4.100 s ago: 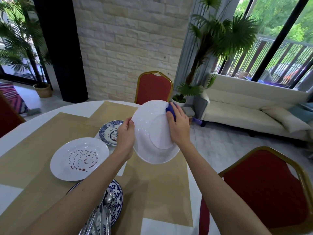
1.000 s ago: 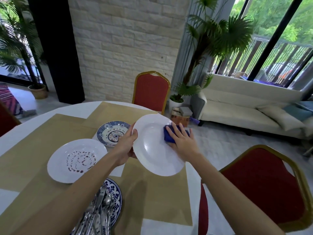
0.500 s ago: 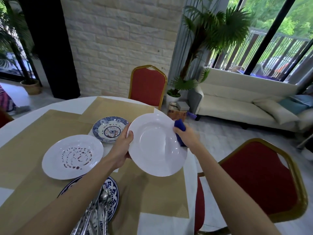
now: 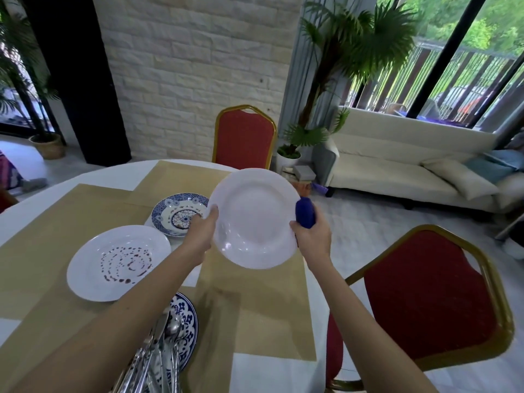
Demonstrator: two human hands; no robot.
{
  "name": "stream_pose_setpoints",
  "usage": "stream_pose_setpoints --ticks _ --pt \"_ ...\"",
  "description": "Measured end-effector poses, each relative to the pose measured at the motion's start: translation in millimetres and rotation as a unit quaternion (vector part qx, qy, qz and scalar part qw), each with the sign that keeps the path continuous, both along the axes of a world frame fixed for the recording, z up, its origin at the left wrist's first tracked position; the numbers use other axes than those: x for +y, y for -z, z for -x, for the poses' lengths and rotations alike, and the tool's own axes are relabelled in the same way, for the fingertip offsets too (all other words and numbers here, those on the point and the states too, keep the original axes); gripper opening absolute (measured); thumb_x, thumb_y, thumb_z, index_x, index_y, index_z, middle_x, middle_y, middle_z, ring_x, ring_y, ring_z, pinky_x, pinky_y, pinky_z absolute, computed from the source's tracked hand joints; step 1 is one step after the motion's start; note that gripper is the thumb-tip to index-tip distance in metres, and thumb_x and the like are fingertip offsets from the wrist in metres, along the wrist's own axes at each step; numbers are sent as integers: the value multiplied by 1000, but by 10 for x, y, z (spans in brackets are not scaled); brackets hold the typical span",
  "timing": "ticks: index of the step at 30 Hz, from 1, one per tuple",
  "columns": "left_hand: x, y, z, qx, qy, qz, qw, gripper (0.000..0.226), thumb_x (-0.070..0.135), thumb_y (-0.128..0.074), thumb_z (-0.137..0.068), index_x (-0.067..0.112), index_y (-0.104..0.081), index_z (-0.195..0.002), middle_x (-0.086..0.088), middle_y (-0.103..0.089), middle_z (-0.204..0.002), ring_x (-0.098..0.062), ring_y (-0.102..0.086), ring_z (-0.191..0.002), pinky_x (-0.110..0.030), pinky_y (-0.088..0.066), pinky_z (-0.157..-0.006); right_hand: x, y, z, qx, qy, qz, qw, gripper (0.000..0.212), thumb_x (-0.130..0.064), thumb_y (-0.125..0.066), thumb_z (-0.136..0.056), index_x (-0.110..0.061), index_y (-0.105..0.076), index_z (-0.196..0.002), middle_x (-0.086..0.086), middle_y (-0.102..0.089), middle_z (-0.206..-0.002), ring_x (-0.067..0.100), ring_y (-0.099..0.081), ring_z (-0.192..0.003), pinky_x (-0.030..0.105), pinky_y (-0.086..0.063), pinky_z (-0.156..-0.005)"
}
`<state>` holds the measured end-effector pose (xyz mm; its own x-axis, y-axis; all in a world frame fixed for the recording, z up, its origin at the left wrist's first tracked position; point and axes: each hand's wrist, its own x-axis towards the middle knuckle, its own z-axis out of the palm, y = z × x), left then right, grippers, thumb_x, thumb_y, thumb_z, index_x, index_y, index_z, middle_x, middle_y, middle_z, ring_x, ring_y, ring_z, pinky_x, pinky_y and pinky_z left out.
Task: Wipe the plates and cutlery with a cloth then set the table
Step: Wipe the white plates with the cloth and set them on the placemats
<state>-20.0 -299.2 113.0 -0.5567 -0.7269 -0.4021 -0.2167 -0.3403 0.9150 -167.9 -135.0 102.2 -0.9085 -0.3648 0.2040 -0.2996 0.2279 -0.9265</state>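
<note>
Head view, one moment.

- White plate [image 4: 253, 219]: held in the air above the tabletop [image 4: 85, 174], tilted with its face toward the camera. It hangs over the far edge of a tan placemat [image 4: 255, 307]. The face looks clean (a glare patch sits low on the well).
- Left hand [image 4: 202, 232]: grips the plate's left rim, thumb on the front and fingers curled out of sight behind.
- Right hand [image 4: 313, 236]: closed round a bunched blue cloth [image 4: 304, 212] at the plate's right rim. The cloth sticks up above the fist and touches the rim. Whether the fingers also grip the plate from behind cannot be told.
- Stained plate [image 4: 119, 262]: white, flat on a placemat to the left, with reddish-brown spots ringed in its well.
- Small patterned plate [image 4: 178, 214]: blue and white, beyond the stained one, partly hidden by the left hand.
- Cutlery [image 4: 161, 350]: a heap of metal pieces lying on a second blue patterned plate [image 4: 185, 324] at the near edge, under the left forearm.
- Red chair [image 4: 245, 137]: stands at the far side of the tabletop.
</note>
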Motion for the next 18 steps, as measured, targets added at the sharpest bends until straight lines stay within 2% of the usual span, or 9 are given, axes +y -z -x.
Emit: stream_pose_setpoints --ticks 2,4,6,8,11,12,14,16,18 --pt "17 -172 65 85 -8 -110 990 66 61 -38 -92 7 -44 -128 -11 -56 -116 -30 -57 -100 -41 -48 -83 9 -28 -1 206 -46 -46 976 53 -12 -71 -81 -31 -54 -128 -14 -62 -108 4 -55 -94 13 -43 -80" --pt "66 -341 128 177 -45 -216 959 58 52 -40 -96 1 -42 -122 -20 -53 -114 -38 -56 -104 -48 -47 -88 3 17 0 370 -104 -81 920 52 -13 -70 -80 -25 -55 -128 -6 -66 -113 10 -58 -99 16 -45 -81" --pt "120 -428 159 217 -98 -263 935 41 27 -38 -102 -7 -41 -125 -26 -52 -123 -42 -52 -116 -52 -44 -90 -7 74 -34 475 -129 -106 864 53 -14 -68 -79 -21 -54 -129 2 -68 -111 18 -61 -97 27 -49 -77" --pt "124 -427 136 200 -132 -257 936 28 7 -29 -102 -6 -42 -123 -23 -56 -112 -39 -56 -109 -51 -46 -88 -4 97 -73 526 -148 -101 831 52 -18 -67 -82 -20 -52 -131 3 -68 -112 19 -60 -98 27 -48 -79" --pt "96 -314 44 141 -154 -223 952 29 0 -27 -99 2 -47 -120 -15 -60 -86 -27 -62 -80 -47 -50 -80 43 141 -142 479 -250 -133 831 55 -41 -60 -86 -22 -49 -136 3 -60 -129 14 -49 -114 17 -32 -99" --pt "106 -303 6 131 -148 -207 958 27 0 -28 -98 4 -50 -112 -12 -60 -81 -24 -61 -73 -44 -50 -77 65 165 -151 438 -278 -160 840 58 -46 -57 -87 -24 -46 -140 0 -54 -137 11 -43 -122 15 -25 -103" --pt "95 -280 -44 121 -136 -184 966 23 1 -29 -98 6 -52 -97 -9 -64 -72 -20 -59 -68 -40 -54 -70 125 223 -130 333 -292 -198 874 56 -43 -54 -92 -32 -38 -145 -9 -40 -150 5 -32 -135 18 -19 -111" --pt "49 -273 -102 119 -126 -166 971 20 8 -32 -101 8 -52 -99 -7 -64 -74 -19 -58 -70 -39 -54 -69 186 284 -58 224 -253 -176 925 51 -29 -51 -97 -35 -36 -145 -14 -38 -150 4 -34 -134 22 -25 -110" --pt "-19 -259 -145 112 -110 -135 978 19 17 -35 -102 12 -53 -102 -5 -62 -84 -19 -59 -74 -38 -53 -69 199 295 42 131 -178 -142 965 44 -24 -48 -99 -28 -41 -143 -6 -52 -140 11 -49 -122 23 -37 -99"
